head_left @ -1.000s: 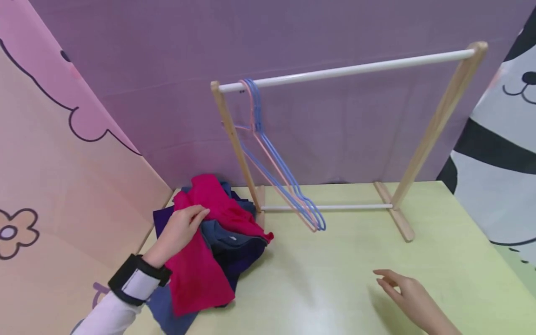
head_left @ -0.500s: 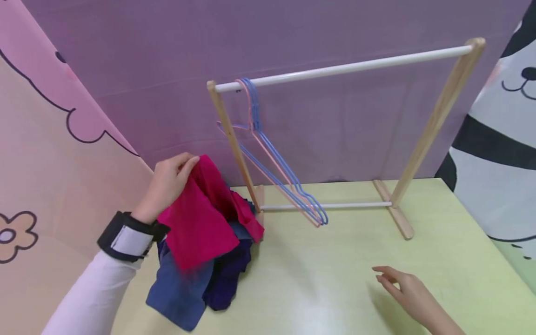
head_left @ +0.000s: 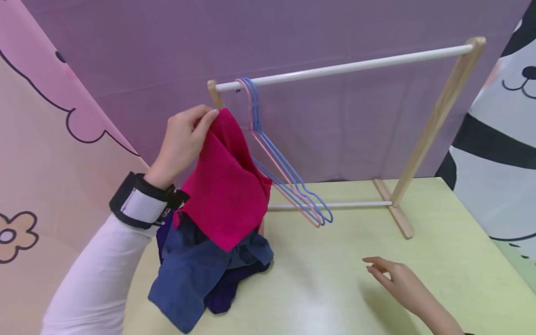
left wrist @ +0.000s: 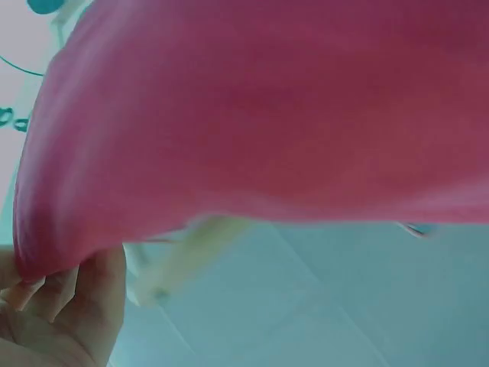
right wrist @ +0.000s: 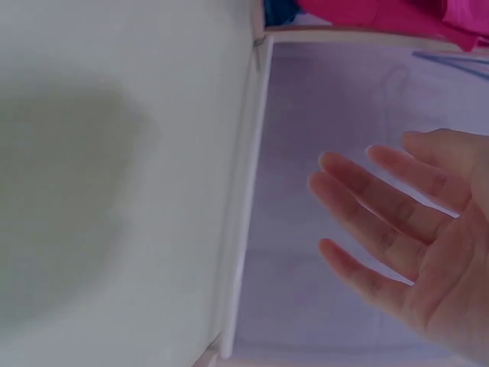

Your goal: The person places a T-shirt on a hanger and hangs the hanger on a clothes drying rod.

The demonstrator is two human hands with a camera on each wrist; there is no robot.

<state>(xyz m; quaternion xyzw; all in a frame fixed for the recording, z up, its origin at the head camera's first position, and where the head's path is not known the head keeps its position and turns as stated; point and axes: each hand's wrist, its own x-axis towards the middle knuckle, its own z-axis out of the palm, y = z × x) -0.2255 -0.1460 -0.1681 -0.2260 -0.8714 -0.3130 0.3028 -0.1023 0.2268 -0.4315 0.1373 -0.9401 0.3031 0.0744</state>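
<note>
My left hand (head_left: 184,142) pinches the top edge of a bright pink-red piece of clothing (head_left: 230,190), which hangs down over the pile. In the left wrist view the pink-red cloth (left wrist: 252,115) fills the upper part, with the fingers at its lower left corner. Below it lie blue garments (head_left: 188,274) and a dark navy one (head_left: 226,295), crumpled on the table. My right hand (head_left: 399,284) hovers above the right side of the table, holding nothing; in the right wrist view its fingers are spread and relaxed.
A wooden rack with a white top rail (head_left: 343,70) stands at the back. Several blue and pink hangers (head_left: 289,172) hang at its left end, right beside the raised cloth. Its right post (head_left: 439,121) slants up behind my right hand. A purple curtain (head_left: 335,135) backs the table.
My left hand has taken hold of the pink-red clothing and lifted it up off the pile, uncovering the blue and navy garments. The right hand has shifted slightly left.
</note>
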